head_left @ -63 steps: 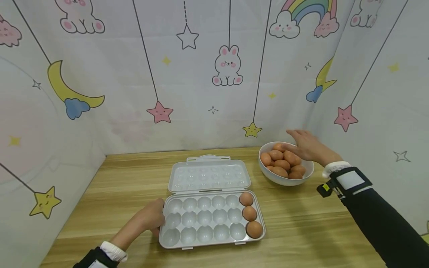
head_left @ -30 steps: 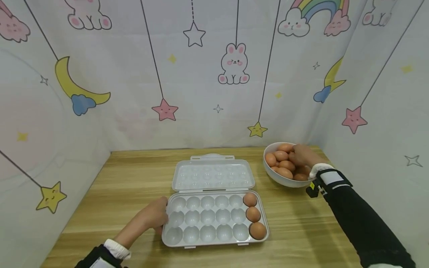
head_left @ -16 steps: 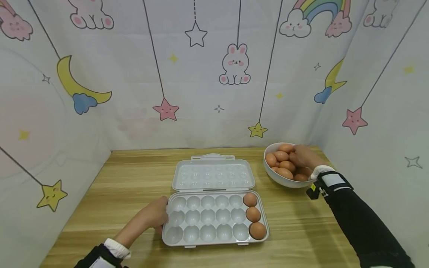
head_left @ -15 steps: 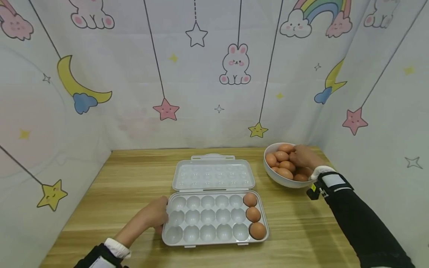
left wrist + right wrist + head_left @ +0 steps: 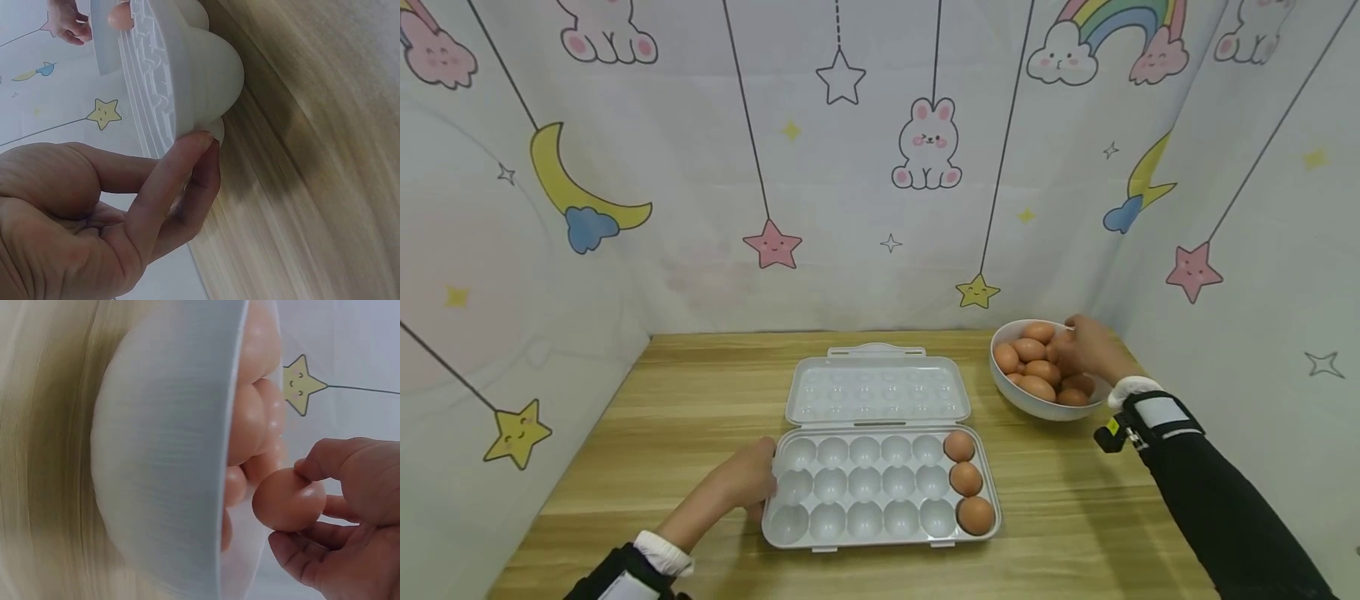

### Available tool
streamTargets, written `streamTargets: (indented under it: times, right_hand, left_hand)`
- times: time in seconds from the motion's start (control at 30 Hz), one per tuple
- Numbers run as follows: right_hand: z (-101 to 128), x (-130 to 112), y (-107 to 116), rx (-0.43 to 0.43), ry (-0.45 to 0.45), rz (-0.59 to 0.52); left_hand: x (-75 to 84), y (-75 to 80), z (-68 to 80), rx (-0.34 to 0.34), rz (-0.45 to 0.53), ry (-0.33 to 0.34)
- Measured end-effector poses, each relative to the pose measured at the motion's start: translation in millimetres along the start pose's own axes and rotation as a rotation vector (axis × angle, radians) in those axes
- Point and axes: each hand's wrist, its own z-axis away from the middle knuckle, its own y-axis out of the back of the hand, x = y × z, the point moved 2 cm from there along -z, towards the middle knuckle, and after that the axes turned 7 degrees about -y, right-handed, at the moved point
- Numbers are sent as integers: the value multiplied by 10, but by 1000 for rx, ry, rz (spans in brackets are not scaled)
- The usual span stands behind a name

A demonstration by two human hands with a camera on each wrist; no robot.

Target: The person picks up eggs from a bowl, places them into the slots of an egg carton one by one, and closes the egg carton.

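My right hand [image 5: 1092,348] is at the right side of a white bowl [image 5: 1028,406] heaped with brown eggs [image 5: 1030,350]. In the right wrist view its thumb and fingertips pinch one egg [image 5: 289,500] at the bowl's rim, beside the other eggs. An opened white egg carton [image 5: 865,483] lies in front, its lid [image 5: 880,392] folded back. Three eggs [image 5: 966,479] fill its rightmost column; the other cups hold none. My left hand [image 5: 747,477] grips the carton's left edge, with thumb and fingers pinching its rim [image 5: 181,81] in the left wrist view.
Everything stands on a wood-grain table [image 5: 700,392]. A white cloth [image 5: 700,292] printed with stars, moons and rabbits hangs behind the table and along both sides. The bowl stands at the back right, near the cloth.
My right hand came down from above the bowl into the eggs, then rose slightly and to the right with one egg. The left hand stays at the carton; the head view shifted slightly.
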Motion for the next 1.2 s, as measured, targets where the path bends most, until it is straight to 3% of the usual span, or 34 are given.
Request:
streamTargets:
  times: [0.13, 0.33, 0.7, 0.97, 1.2]
  right_hand:
    - [21, -88, 104, 164, 132, 196]
    - [268, -288, 221, 238, 259, 128]
    - [832, -780, 369, 261, 320, 59]
    - [1139, -1045, 378, 253, 366, -1]
    - [1320, -1260, 290, 274, 514, 19]
  left_hand:
    - [-4, -4, -8, -2, 8, 17]
    - [7, 2, -17, -8, 1, 18]
    - [-11, 8, -25, -28, 35, 50]
    - [-9, 25, -34, -25, 24, 27]
    - [8, 5, -29, -19, 37, 41]
